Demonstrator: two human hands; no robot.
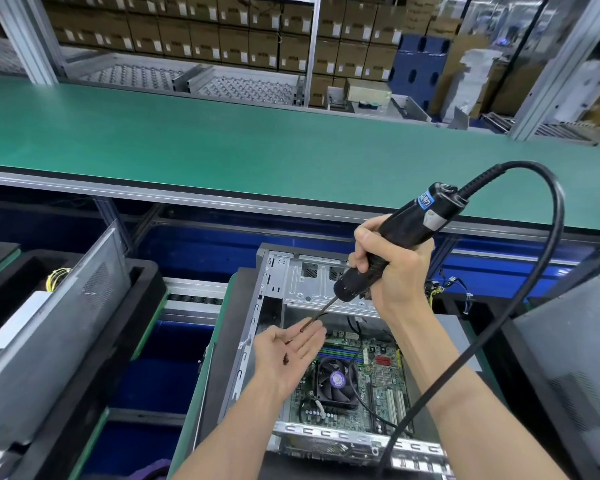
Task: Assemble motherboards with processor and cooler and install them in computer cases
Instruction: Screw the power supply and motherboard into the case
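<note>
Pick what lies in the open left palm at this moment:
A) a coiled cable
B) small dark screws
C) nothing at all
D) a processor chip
B: a few small dark screws lie loose in the upturned left hand, and the bit tip of the electric screwdriver gripped by the right hand points down at the palm above the open computer case.

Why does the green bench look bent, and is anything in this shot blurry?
Head view: the wide-angle lens bows the green conveyor belt and shelf posts; lighting is even and soft; the electric screwdriver, left hand and motherboard look sharp, the frame's edges softer.
</note>
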